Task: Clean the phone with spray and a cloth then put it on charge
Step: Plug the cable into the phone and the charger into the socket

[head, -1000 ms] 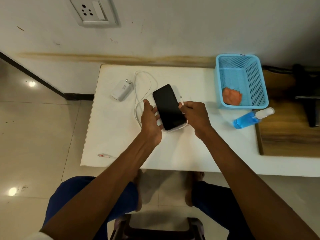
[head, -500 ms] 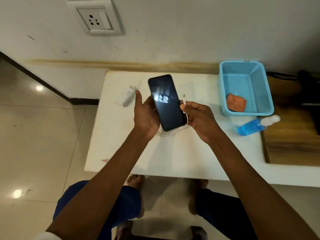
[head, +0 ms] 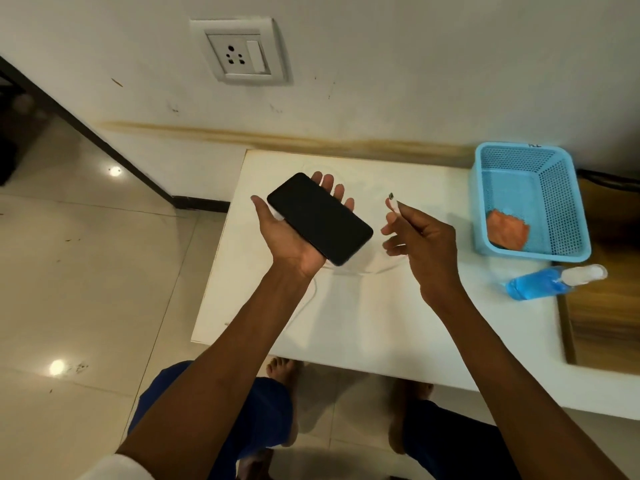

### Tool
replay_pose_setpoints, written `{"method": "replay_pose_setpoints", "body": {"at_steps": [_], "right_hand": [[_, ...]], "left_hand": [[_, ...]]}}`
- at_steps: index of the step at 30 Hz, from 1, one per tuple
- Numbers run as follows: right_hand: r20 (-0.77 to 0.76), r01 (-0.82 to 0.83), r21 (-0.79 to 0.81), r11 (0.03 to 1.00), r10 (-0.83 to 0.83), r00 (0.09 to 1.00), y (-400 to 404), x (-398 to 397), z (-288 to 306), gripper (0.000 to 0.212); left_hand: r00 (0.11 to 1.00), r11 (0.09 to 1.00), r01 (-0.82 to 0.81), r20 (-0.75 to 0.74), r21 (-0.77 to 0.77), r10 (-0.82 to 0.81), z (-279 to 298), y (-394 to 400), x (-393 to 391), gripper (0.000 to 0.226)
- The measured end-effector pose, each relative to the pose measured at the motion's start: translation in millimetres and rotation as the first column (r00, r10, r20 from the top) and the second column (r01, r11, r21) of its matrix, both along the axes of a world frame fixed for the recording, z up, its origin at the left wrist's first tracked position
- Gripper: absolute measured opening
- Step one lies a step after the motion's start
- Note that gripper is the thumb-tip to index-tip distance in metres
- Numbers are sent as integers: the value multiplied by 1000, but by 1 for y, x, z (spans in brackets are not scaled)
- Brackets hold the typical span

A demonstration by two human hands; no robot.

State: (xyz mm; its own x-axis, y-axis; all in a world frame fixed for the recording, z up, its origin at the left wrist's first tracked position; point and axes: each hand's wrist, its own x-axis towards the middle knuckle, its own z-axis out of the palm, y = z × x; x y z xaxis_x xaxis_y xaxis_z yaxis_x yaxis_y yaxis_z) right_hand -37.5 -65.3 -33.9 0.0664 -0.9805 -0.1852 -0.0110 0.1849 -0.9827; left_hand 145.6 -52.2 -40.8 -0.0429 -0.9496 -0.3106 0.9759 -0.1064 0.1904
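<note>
In the head view, the phone (head: 319,218) is now lifted off the surface (head: 363,317) and laid flat on the relaxed left hand (head: 294,233), while the cable plug (head: 392,200), pinched by the right hand (head: 420,237), is drawn apart from it, so charging is judged not yet started.

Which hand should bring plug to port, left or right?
Right. The right hand already pinches the cable plug, tip free and apart from the phone. The left hand just cradles the phone on its palm, so it likely steadies.
</note>
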Motion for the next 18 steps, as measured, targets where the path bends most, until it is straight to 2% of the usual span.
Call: {"method": "replay_pose_setpoints", "body": {"at_steps": [6,11,13,15,18], "right_hand": [[16,-142,-21,990,142,990,8,13,-3,22],[-80,-151,-29,988,149,986,8,19,-5,27],[-112,-193,-60,979,185,976,9,19,-6,29],[-131,-207,-74,975,197,972,12,23,-6,22],[-125,-119,-78,990,109,986,16,32,-9,8]], "left_hand": [[998,998,-48,49,-34,49,9,-2,9,113],[995,994,-95,-39,-53,93,8,-4,12,97],[990,989,-137,-49,-53,135,8,-5,16,99],[983,983,-177,-58,-53,174,7,-7,21,104],[965,966,-256,-59,-27,254,6,-9,27,107]]}}
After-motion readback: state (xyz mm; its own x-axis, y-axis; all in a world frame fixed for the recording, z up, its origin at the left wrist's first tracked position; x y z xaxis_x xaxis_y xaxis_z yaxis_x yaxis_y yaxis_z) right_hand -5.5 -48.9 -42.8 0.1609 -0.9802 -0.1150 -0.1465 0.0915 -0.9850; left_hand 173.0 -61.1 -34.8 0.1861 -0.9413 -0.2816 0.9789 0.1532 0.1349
